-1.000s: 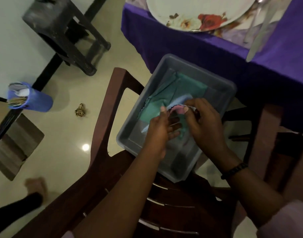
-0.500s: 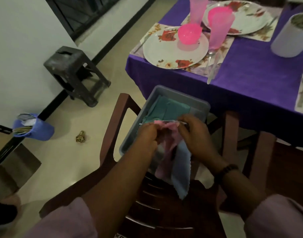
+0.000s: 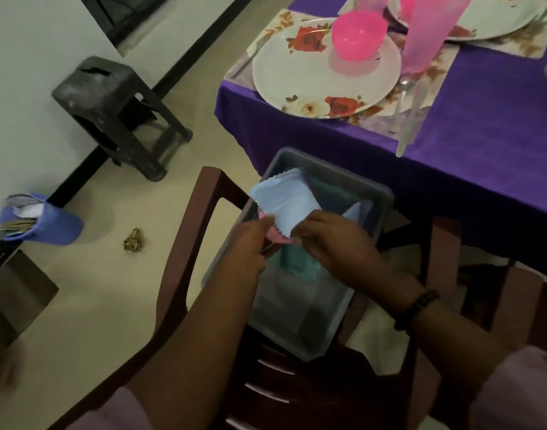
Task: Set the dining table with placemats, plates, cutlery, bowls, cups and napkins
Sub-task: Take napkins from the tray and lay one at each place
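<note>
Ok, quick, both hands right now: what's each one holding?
Left hand: pinching the pink napkin.
Right hand: gripping the light blue napkin over the grey tub.

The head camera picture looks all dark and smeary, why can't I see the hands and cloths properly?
Head view: the room is dim, so the left hand and right hand look dark; the blue cloth they hold has soft, smeared edges from motion blur; the pink cup and knife on the table are blurred too, and the wide lens bends the wall's black edge.
</note>
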